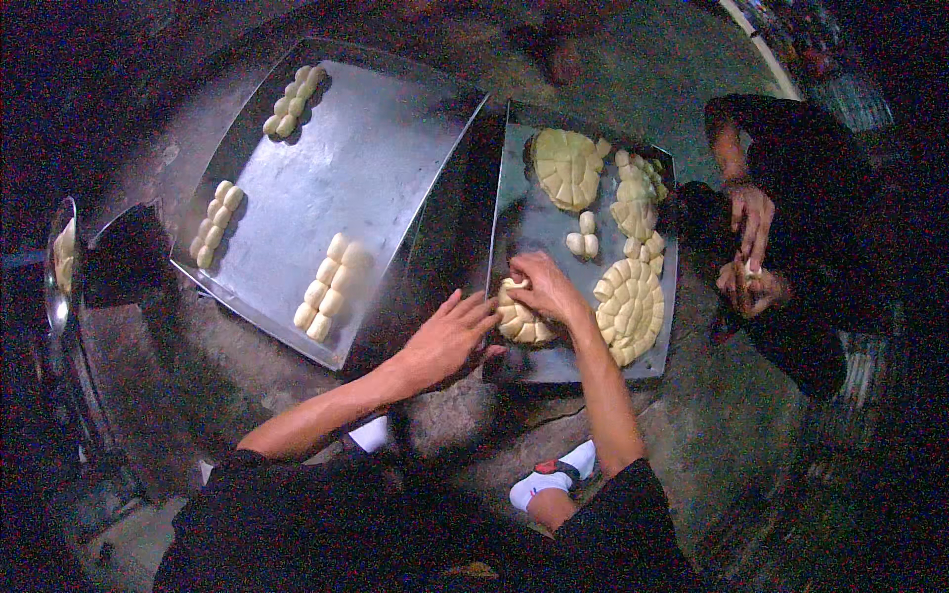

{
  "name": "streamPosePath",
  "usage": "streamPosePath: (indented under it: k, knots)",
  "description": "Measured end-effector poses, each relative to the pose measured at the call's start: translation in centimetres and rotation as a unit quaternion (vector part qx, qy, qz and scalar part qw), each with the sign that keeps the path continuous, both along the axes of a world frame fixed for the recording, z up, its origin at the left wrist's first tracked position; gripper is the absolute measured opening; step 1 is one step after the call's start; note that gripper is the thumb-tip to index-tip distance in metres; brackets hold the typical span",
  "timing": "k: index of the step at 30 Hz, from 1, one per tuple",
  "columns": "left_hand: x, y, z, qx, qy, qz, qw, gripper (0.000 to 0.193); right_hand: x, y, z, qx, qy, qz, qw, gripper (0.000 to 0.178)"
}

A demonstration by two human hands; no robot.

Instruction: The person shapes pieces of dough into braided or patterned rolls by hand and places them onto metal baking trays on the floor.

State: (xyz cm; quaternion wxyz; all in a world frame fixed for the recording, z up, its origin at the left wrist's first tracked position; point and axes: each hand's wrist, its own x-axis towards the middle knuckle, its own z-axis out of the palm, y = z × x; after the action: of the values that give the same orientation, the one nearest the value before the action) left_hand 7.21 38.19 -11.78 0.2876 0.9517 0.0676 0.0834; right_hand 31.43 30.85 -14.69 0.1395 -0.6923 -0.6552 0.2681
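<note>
My right hand (546, 285) reaches into the smaller metal tray (544, 370). Its fingers are curled and pressed together at the upper edge of a small mound of cut dough (524, 322), closed on a dough piece. Just outside that tray's left edge is my left hand (447, 344), its fingers stretched out and apart, with nothing visible in it. A big scored dough slab (633, 304) lies to the right of my right hand. Another dough slab (568, 170) lies at the far end, and a few loose dough pieces (583, 237) sit between.
To the left, a larger metal tray (366, 138) holds double rows of dough balls (331, 287). Another person's hands (753, 222) work close together at the right, beyond the small tray. A shiny round pan (61, 296) stands at the far left.
</note>
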Motion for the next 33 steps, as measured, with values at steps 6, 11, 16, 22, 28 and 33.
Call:
streamPosePath:
  k: [6,11,16,22,28,33]
  knots:
    - [3.4,-2.4,-4.3,0.156,0.028,-0.045,0.986,0.06,0.1,-1.6,1.8,0.063,0.082,-0.094,0.99,0.035]
    - [3.3,-1.7,-4.7,0.112,0.005,-0.049,0.993,0.062,0.4,-1.1,5.9,0.157,-0.017,-0.191,0.969,0.02]
    - [1.5,1.4,0.9,-0.528,-0.002,0.084,0.845,0.06,-4.6,0.5,13.9,0.236,0.052,-0.284,0.928,0.023]
    - [-2.2,5.1,3.8,-0.78,0.03,0.199,0.593,0.041,-11.7,1.0,16.6,0.214,0.121,-0.09,0.965,0.03]
    - [-5.2,6.2,6.7,-0.793,-0.008,0.222,0.567,0.027,-13.5,1.7,16.3,0.224,0.106,0.017,0.969,0.033]
    - [-6.1,7.1,8.4,-0.61,-0.036,0.233,0.757,0.026,-14.6,2.2,16.9,0.122,0.199,-0.093,0.968,0.02]
